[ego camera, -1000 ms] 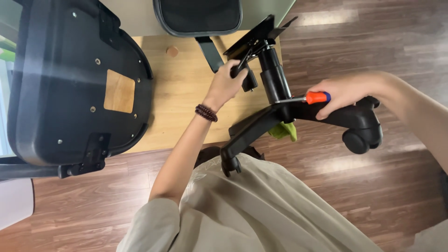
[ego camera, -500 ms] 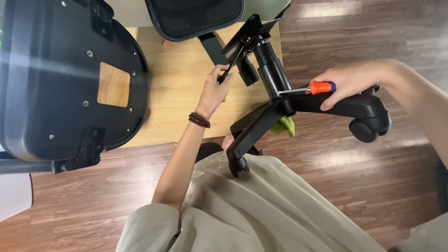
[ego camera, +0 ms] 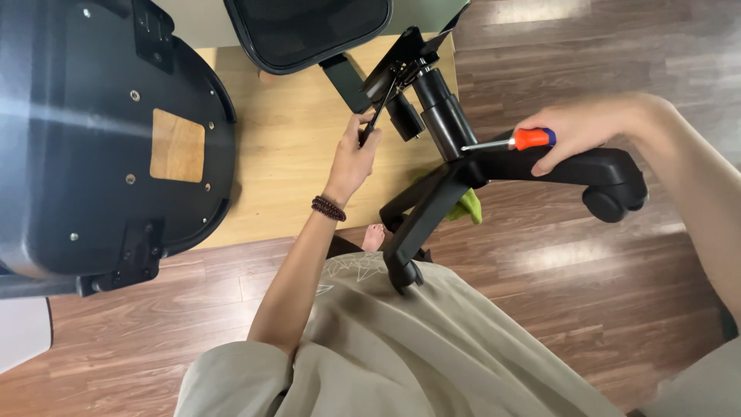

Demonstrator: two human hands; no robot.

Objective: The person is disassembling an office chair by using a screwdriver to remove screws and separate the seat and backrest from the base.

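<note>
Head view: left hand [ego camera: 353, 158] pinches a black lever [ego camera: 384, 100]; right hand [ego camera: 575, 131] grips a screwdriver [ego camera: 509, 141] against the chair base [ego camera: 494, 174].

The left hand [ego camera: 353, 158] pinches a thin black lever [ego camera: 384, 99] on the chair mechanism atop the black column [ego camera: 445, 117]. The right hand [ego camera: 580, 127] holds an orange-handled screwdriver [ego camera: 515, 140] against a leg of the chair base [ego camera: 571, 164]. The upturned seat [ego camera: 100, 139] lies left, on the wooden board [ego camera: 285, 147].

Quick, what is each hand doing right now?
Left hand: pinching a thin black lever under the chair mechanism.
Right hand: closed on an orange-handled screwdriver, resting on the chair base.
</note>
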